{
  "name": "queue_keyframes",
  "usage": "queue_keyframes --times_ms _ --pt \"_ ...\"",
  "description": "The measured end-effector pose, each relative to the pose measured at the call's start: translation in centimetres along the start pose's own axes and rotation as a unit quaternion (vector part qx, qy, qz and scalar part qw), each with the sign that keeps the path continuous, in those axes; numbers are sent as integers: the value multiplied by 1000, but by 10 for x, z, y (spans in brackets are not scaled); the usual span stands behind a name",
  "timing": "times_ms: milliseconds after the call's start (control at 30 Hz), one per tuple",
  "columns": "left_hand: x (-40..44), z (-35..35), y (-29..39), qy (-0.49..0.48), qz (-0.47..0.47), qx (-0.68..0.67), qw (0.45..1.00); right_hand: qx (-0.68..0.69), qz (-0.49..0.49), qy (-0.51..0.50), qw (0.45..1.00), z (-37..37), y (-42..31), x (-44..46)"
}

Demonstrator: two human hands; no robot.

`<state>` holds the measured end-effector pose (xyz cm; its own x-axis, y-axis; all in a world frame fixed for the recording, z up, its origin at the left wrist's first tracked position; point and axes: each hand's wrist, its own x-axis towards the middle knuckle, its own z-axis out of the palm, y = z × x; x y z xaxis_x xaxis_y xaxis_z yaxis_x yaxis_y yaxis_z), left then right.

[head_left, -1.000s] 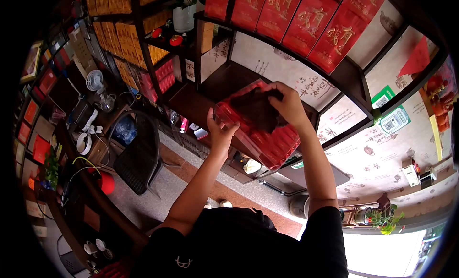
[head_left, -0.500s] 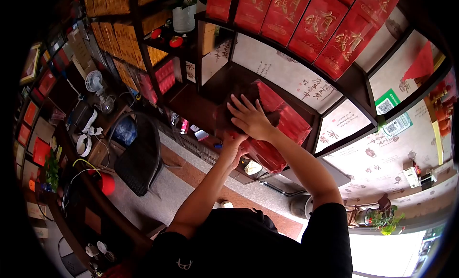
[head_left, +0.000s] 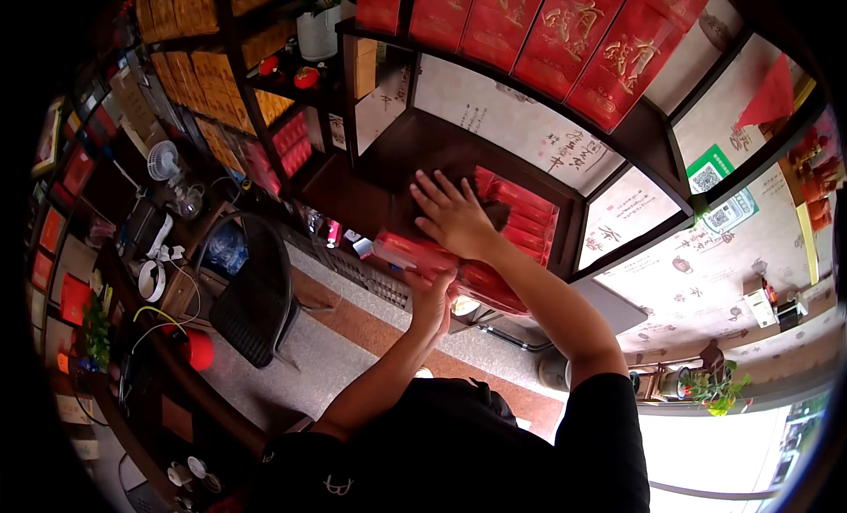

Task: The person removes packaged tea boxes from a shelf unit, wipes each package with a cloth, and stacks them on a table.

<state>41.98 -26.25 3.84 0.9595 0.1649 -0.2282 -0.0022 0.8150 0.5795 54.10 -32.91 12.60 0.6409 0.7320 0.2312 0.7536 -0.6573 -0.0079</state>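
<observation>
Right grip (head_left: 453, 218): open, fingers spread flat on the dark cloth (head_left: 498, 215).
Left grip (head_left: 430, 297): at the near edge of the red pack (head_left: 527, 229); I cannot tell whether it is closed.
Red pack: beneath my cloth, in front of the wooden shelf (head_left: 340, 195).
Good wiping: palm level, pressure light, near edge steadied against tipping.

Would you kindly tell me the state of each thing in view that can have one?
Red package: partly covered
Dark cloth: lying over part of the package, beneath the right hand
Right hand: open, spread on the cloth
Left hand: at the package's near edge, grip unclear
Red boxes: upright, side by side
Fan: upright; whether running, cannot tell
Chair: upright
</observation>
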Motion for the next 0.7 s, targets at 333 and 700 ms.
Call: queue_keyframes --times_ms 333,700 --pt "1 -7 1 -7 21 -30 999 -15 120 54 991 -30 46 -127" --pt "6 -14 9 -53 -12 0 999 -72 124 103 984 13 15 -25"
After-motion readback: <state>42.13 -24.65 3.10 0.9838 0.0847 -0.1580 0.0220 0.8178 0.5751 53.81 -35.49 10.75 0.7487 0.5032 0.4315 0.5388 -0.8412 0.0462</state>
